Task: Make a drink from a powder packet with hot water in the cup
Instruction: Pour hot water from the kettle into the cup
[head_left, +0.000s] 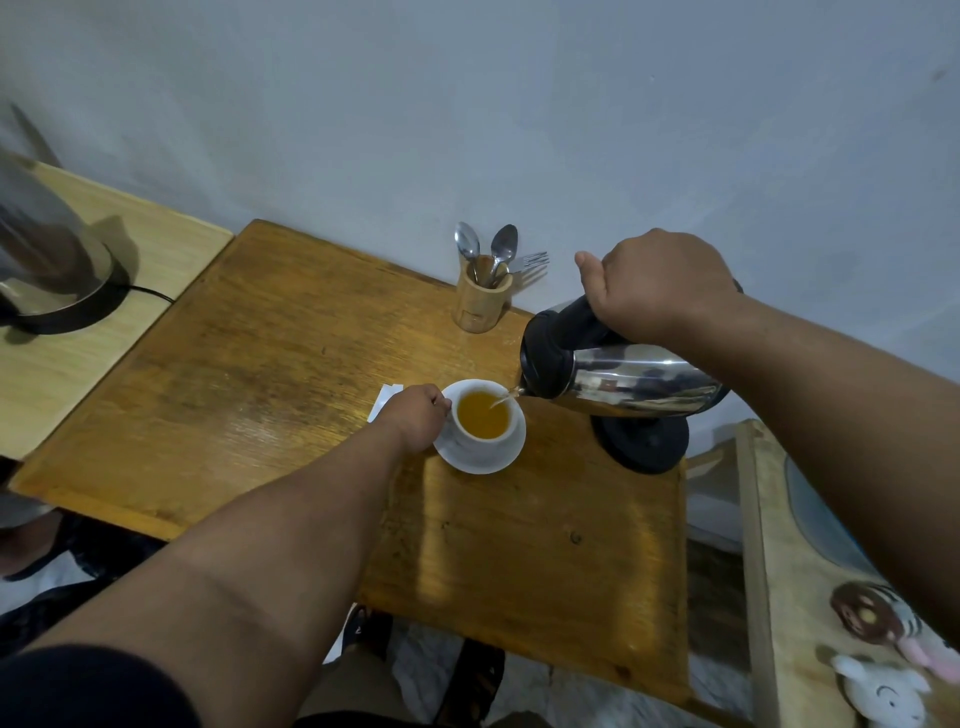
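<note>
A white cup (487, 440) stands on a white saucer (480, 461) in the middle of the wooden table (260, 374). The cup holds orange-yellow liquid. My left hand (415, 418) grips the cup's handle on its left side. My right hand (657, 286) holds the black handle of a steel kettle (623, 382), tilted to the left, and a thin stream of water runs from its spout into the cup. A white packet (384, 399) lies flat behind my left hand, partly hidden by it.
The kettle's black base (644, 447) sits right of the saucer. A wooden holder (479, 304) with spoons and a fork stands by the wall. A second kettle (47, 260) stands on the lighter table at left. A patterned board (831, 597) lies at right.
</note>
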